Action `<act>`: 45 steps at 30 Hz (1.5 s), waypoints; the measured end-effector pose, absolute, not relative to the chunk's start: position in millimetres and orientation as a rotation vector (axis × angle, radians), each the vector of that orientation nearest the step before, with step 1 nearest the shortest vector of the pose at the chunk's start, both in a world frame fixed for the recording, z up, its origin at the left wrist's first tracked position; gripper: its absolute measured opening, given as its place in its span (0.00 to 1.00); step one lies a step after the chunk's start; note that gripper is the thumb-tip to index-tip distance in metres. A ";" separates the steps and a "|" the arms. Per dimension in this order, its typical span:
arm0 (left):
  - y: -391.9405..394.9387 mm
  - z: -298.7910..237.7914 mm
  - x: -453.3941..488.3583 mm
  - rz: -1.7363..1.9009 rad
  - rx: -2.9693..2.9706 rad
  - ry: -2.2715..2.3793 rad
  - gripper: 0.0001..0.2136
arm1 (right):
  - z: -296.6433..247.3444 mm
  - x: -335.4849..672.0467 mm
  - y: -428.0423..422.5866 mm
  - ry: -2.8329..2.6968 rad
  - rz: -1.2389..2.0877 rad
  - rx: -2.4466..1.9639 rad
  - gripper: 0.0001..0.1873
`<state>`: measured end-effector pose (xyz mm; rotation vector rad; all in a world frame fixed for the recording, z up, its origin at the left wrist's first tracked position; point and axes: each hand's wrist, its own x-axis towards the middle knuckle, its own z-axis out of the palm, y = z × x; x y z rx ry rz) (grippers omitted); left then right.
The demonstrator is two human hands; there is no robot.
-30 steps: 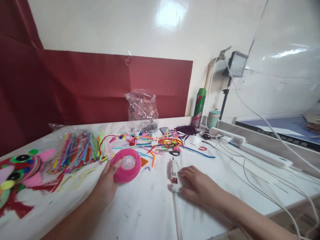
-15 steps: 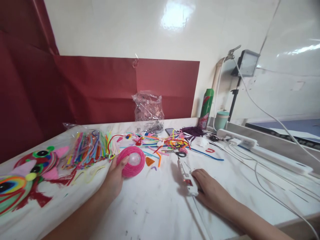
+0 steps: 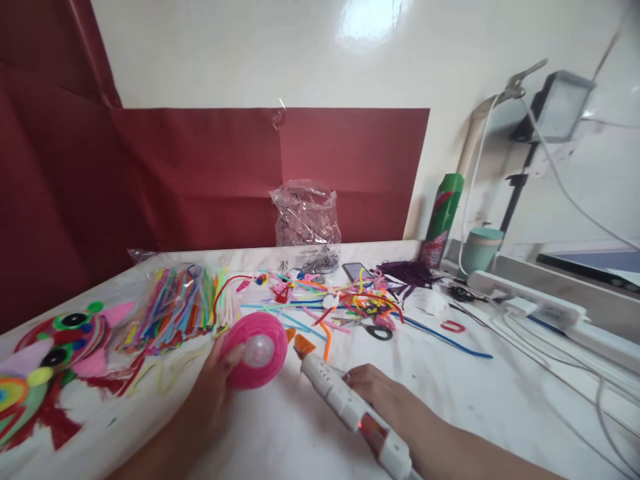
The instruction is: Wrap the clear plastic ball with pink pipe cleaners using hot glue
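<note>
My left hand (image 3: pixel 217 377) grips a round pink yarn-wound roll (image 3: pixel 270 350) with a pale, shiny centre, the thumb lying across its near face. In my right hand (image 3: pixel 383 393) is a white hot glue gun (image 3: pixel 340 397) with a small red light glowing on its body. Its nozzle points up and left, close to the roll's right edge; whether they touch I cannot tell. Just behind the nozzle lies a small orange piece (image 3: pixel 304 344). Black-handled scissors (image 3: pixel 380 331) rest beyond, partly under loose coloured pipe cleaners (image 3: pixel 365 300).
Bagged pipe cleaners (image 3: pixel 175 303) and colourful fish-like crafts (image 3: pixel 65 340) lie at left. A clear plastic bag (image 3: pixel 307 223) stands at the back. To the right are purple strands (image 3: pixel 407 272), a green spray can (image 3: pixel 443 220), a lidded cup (image 3: pixel 481 250) and a power strip (image 3: pixel 530 303) with cables.
The glue gun has swung left and tilted, its nozzle now near the pink roll. My right hand has moved left with it. The roll appears slightly lower and the view has shifted.
</note>
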<state>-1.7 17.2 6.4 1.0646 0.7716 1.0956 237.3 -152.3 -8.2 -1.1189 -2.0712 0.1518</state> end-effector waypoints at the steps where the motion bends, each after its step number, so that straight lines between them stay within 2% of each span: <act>1: 19.4 5.4 -1.9 1.084 1.065 0.774 0.34 | -10.7 239.2 -148.0 -2.065 0.137 -1.073 0.13; 5: 21.4 4.3 0.2 1.095 1.003 0.792 0.35 | -44.1 253.7 -136.6 -1.987 0.202 -1.098 0.18; 10: 14.1 11.4 1.7 1.122 0.884 0.836 0.33 | -77.9 261.7 -139.4 -1.860 0.352 -1.125 0.17; 22: 6.0 10.1 2.9 1.090 0.864 0.848 0.25 | -86.2 254.9 -136.9 -1.862 0.279 -1.199 0.15; 27: -0.5 7.8 0.8 1.064 0.868 0.817 0.23 | -82.3 259.3 -135.1 -1.797 0.253 -1.214 0.18; 30: -3.9 11.1 0.1 1.075 0.866 0.782 0.22 | -74.3 259.1 -133.7 -1.822 0.344 -1.220 0.18; 33: -4.7 13.7 -0.9 1.063 0.877 0.758 0.23 | -68.8 255.6 -134.6 -1.820 0.395 -1.234 0.19; 37: -3.1 13.4 -0.5 1.071 0.859 0.815 0.24 | -67.3 248.3 -137.1 -1.779 0.307 -1.256 0.20; 45: -0.5 13.8 2.9 1.086 0.804 0.898 0.32 | -70.2 241.5 -131.0 -1.787 0.202 -1.109 0.22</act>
